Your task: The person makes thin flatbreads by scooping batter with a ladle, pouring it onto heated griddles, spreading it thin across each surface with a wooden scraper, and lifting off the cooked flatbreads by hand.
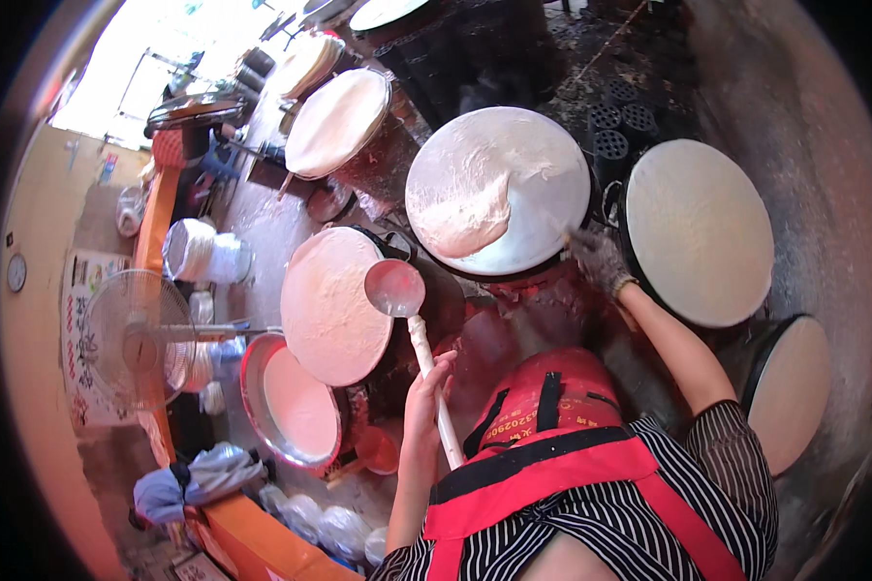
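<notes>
My left hand [429,385] grips the pale handle of a long ladle [396,287], its bowl over the right edge of a batter-covered round griddle [334,305]. A dark, worn work glove covers my right hand [599,261], which is at the near right rim of another round griddle [545,236]. Blur hides whether the fingers hold a tool; a brownish strip shows below the wrist. Wet, wrinkled batter [472,210] covers the far and left part of that griddle, while its near right part shows a smooth bare surface.
A red-rimmed basin of batter [291,407] stands at left, beside an orange-edged counter [261,537] and a fan [142,341]. Coated griddles [697,232] flank me at right. Coal briquettes [610,144] lie behind; a red cylinder [559,385] stands before my waist.
</notes>
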